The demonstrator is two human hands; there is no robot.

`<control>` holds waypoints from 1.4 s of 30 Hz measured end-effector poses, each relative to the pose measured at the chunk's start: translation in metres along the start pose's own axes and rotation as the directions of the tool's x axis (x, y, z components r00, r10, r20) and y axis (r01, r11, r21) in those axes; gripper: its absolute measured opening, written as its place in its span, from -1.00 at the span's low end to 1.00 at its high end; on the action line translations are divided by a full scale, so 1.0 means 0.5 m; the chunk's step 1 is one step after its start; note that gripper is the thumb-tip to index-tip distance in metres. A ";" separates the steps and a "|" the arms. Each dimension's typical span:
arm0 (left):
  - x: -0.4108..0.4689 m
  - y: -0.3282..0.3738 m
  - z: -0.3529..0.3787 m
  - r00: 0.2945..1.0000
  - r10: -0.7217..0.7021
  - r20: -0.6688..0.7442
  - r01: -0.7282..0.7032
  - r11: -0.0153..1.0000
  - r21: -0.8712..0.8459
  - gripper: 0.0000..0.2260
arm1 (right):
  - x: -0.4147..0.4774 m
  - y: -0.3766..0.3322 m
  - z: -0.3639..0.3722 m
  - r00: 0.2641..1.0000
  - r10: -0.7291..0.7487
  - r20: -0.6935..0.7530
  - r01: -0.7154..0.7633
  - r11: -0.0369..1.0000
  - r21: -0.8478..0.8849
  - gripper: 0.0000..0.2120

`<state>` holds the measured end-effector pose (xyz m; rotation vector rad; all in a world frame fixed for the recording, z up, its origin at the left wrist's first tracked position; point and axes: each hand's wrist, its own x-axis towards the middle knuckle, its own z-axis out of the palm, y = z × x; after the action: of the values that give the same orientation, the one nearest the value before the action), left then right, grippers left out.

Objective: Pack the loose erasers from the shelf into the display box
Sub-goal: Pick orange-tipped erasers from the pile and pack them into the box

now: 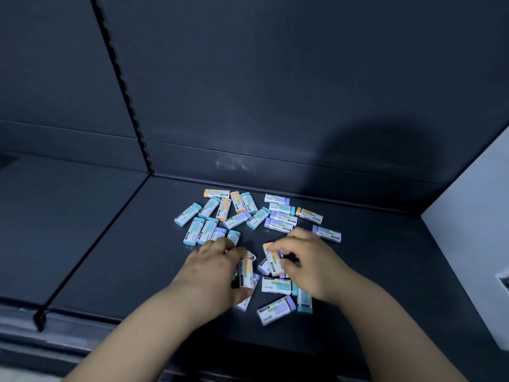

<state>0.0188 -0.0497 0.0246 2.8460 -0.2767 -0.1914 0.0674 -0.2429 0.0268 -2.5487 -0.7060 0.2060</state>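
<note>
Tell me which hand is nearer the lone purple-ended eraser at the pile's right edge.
Right. The right hand sits just in front and left of the purple-ended eraser; the left hand is farther left, beyond the right hand.

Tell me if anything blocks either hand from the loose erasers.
Nothing visible does: the left hand and right hand each grip erasers, and the rest lie uncovered on the shelf. No display box shows.
</note>
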 end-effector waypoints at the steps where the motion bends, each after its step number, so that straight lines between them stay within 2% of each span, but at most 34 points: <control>1: 0.001 -0.002 0.000 1.000 0.004 0.009 -0.004 1.000 0.000 -0.36 | -0.002 0.001 -0.003 1.000 0.025 -0.012 -0.025 1.000 0.000 -0.62; 3: 0.002 -0.005 -0.001 0.999 0.015 0.028 -0.015 1.000 0.009 -0.35 | -0.004 0.005 -0.009 0.996 0.076 0.052 -0.074 0.996 -0.049 -0.40; 5: 0.002 -0.006 0.000 0.999 0.022 0.032 -0.023 1.000 0.016 -0.36 | -0.002 0.006 -0.014 0.984 0.108 0.143 -0.098 0.993 -0.071 -0.27; 8: 0.002 -0.004 0.001 1.000 0.017 0.017 -0.017 1.000 0.004 -0.38 | 0.007 0.013 -0.012 0.966 0.113 0.231 -0.125 0.991 0.041 -0.30; 11: -0.003 -0.003 0.001 0.999 0.014 -0.042 -0.014 1.000 0.010 -0.38 | 0.016 0.018 -0.013 0.957 0.129 0.258 -0.147 0.988 0.050 -0.36; 14: -0.014 -0.006 -0.003 0.996 -0.002 -0.094 0.005 1.000 0.029 -0.37 | 0.021 0.007 -0.017 0.971 0.148 0.189 -0.157 0.987 0.034 -0.38; 17: -0.025 -0.016 -0.022 0.988 0.003 -0.154 0.009 0.997 0.082 -0.36 | 0.019 -0.028 -0.013 0.989 0.097 0.111 -0.103 0.993 0.057 -0.42; 22: -0.041 -0.055 -0.048 0.973 0.059 -0.221 0.000 0.966 0.260 -0.35 | 0.019 -0.097 0.009 0.994 0.051 0.100 -0.054 0.998 0.020 -0.38; 27: -0.051 -0.138 -0.042 0.950 0.135 -0.282 -0.043 0.950 0.310 -0.37 | 0.045 -0.167 0.048 0.996 0.044 0.079 -0.037 0.996 -0.081 -0.35; 33: -0.082 -0.282 -0.081 0.915 0.216 -0.339 -0.120 0.952 0.282 -0.42 | 0.112 -0.288 0.119 0.999 0.052 0.004 -0.051 0.998 -0.041 -0.44; 36: -0.104 -0.381 -0.113 0.918 0.228 -0.323 -0.143 0.953 0.266 -0.41 | 0.162 -0.368 0.163 0.998 0.064 -0.029 -0.065 0.997 -0.044 -0.45; 42: -0.139 -0.528 -0.154 0.922 0.241 -0.303 -0.142 0.939 0.313 -0.39 | 0.225 -0.487 0.234 0.995 0.023 -0.095 -0.030 0.997 -0.077 -0.36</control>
<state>0.0081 0.2337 0.0303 3.0368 -0.5472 0.4093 0.0244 0.0460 0.0424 -2.6240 -0.6568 0.0680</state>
